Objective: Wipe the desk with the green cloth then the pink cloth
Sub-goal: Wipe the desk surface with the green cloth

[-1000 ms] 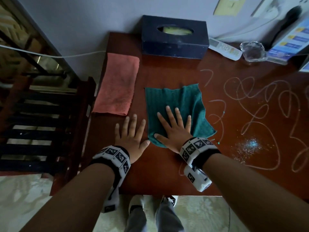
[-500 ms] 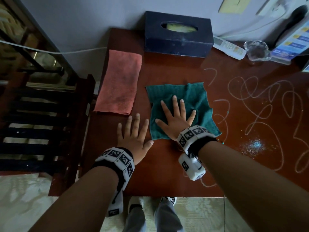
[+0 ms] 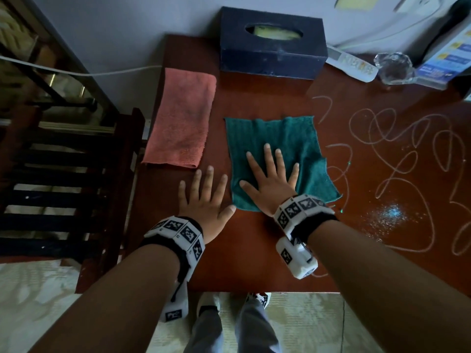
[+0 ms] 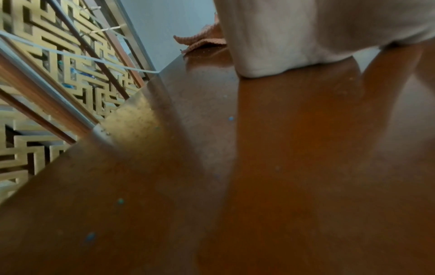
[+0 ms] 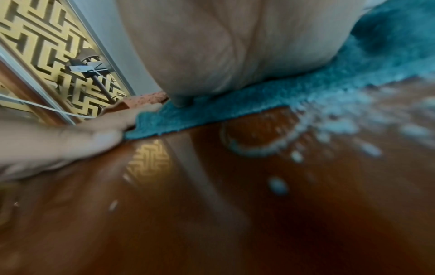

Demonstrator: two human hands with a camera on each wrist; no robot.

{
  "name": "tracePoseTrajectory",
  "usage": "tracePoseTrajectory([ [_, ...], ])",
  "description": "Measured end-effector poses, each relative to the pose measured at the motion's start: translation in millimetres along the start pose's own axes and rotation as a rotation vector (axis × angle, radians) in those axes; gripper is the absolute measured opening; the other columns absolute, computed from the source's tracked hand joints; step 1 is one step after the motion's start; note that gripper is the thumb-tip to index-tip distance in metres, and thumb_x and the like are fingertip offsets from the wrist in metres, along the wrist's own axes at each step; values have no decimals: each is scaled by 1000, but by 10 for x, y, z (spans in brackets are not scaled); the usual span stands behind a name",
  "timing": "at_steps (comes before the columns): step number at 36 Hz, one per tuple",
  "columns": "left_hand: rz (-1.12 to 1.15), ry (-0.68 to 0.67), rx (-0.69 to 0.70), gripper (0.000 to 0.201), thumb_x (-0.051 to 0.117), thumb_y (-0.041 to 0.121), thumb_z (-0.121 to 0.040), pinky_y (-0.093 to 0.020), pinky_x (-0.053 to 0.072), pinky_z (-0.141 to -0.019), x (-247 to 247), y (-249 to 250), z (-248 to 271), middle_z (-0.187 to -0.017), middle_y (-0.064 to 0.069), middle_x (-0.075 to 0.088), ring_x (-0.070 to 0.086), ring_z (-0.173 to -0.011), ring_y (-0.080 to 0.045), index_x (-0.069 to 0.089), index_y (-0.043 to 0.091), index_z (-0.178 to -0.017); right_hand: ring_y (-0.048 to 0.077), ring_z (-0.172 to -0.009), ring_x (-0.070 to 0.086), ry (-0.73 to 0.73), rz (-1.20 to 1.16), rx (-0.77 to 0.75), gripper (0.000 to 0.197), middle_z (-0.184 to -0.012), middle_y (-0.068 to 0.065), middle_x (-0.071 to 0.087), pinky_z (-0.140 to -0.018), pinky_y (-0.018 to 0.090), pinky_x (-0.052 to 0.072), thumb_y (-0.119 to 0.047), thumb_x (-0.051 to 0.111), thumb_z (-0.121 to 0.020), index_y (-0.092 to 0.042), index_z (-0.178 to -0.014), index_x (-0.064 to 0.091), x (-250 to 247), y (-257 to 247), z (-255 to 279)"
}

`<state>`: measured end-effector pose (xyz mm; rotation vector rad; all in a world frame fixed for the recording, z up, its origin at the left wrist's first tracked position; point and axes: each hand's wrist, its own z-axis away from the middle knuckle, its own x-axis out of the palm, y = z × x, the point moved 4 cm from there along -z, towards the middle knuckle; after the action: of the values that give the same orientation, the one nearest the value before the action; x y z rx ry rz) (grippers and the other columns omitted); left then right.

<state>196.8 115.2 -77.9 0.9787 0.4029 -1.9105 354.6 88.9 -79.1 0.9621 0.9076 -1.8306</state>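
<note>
A green cloth [image 3: 293,138] lies spread on the reddish-brown desk [image 3: 267,98]. My right hand [image 3: 270,179] presses flat on the cloth's near half, fingers straight and spread. In the right wrist view the palm [image 5: 223,46] bears down on the green cloth [image 5: 294,93]. My left hand [image 3: 204,197] lies flat on the bare desk just left of the cloth, thumb near its corner. A pink cloth [image 3: 182,118] lies folded along the desk's left edge, beyond the left hand. White chalk scribbles [image 3: 397,149] and blue-white powder [image 3: 392,215] mark the desk to the right.
A dark blue tissue box [image 3: 272,42] stands at the back by the wall. A white remote [image 3: 351,63], a glass piece [image 3: 393,67] and a leaflet [image 3: 448,62] sit at back right. A dark wooden rack [image 3: 63,187] stands left of the desk.
My right hand has slid the green cloth away from me and slightly right, off the near edge. The left hand has stayed flat in place.
</note>
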Motion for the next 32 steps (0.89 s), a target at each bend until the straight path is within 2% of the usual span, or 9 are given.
tracePoseTrajectory([
  [3, 34, -13, -6, 66, 9, 58, -95, -51, -19, -109, -11, 6, -1, -147, 1, -42, -35, -137, -22, -28, 32, -142, 17, -138, -35, -1, 15, -18, 65, -152, -8, -35, -108, 57, -22, -65, 19, -93, -46, -145, -15, 78, 32, 171],
  [9, 19, -1, -10, 69, 10, 61, -93, -52, -17, -110, -8, 2, -5, -148, 0, -40, -34, -138, -23, -28, 32, -143, 17, -138, -36, -3, 50, -27, 65, -151, -8, -36, -110, 56, -20, -66, 16, -91, -47, -144, -17, 227, 78, 459],
  [16, -30, -10, -1, 77, 16, 65, -92, -54, -15, -111, -19, -8, -7, -147, -3, -41, -34, -137, -26, -30, 30, -142, 16, -137, -37, -61, 100, -57, 69, -148, -8, -41, -112, 55, -16, -71, -7, -76, -48, -137, -28, 342, 179, 775],
  [18, -33, -10, -4, 77, 15, 65, -92, -54, -15, -111, -21, -12, -11, -147, -3, -41, -34, -137, -26, -30, 30, -142, 16, -137, -37, -72, 94, -57, 69, -149, -7, -40, -113, 55, -15, -70, -3, -78, -47, -139, -26, 319, 159, 825],
  [20, -36, -12, -4, 77, 15, 66, -92, -54, -15, -111, -13, -11, -16, -147, -3, -42, -34, -137, -26, -30, 29, -142, 17, -138, -34, -72, 36, -44, 67, -151, -7, -36, -113, 55, -15, -66, 14, -90, -44, -144, -19, 263, 117, 840],
  [22, -36, -15, -8, 77, 15, 66, -92, -54, -15, -110, -7, -14, -18, -146, -3, -42, -34, -137, -26, -31, 29, -142, 18, -140, -32, -53, -29, -21, 68, -152, -7, -34, -114, 53, -15, -57, 27, -96, -42, -147, -15, 210, 60, 811],
  [24, -38, -10, -9, 77, 14, 66, -91, -53, -15, -110, -4, -13, -24, -147, -3, -42, -34, -137, -26, -31, 29, -142, 19, -140, -33, -39, -42, -1, 67, -152, -7, -35, -113, 54, -15, -55, 27, -97, -42, -147, -15, 205, 0, 746],
  [28, -44, -1, -10, 76, 14, 65, -92, -53, -16, -110, 6, -18, -20, -147, -4, -41, -33, -138, -26, -30, 29, -142, 21, -134, -41, -64, -61, 56, 65, -149, -9, -40, -108, 59, -22, -61, 21, -95, -47, -144, -19, 295, -101, 612],
  [32, -51, 8, -11, 75, 13, 64, -93, -53, -15, -110, 10, -19, -16, -147, -4, -41, -33, -138, -26, -31, 29, -142, 22, -134, -41, -55, -73, 81, 65, -148, -11, -40, -106, 63, -21, -66, 20, -92, -50, -143, -18, 266, -125, 498],
])
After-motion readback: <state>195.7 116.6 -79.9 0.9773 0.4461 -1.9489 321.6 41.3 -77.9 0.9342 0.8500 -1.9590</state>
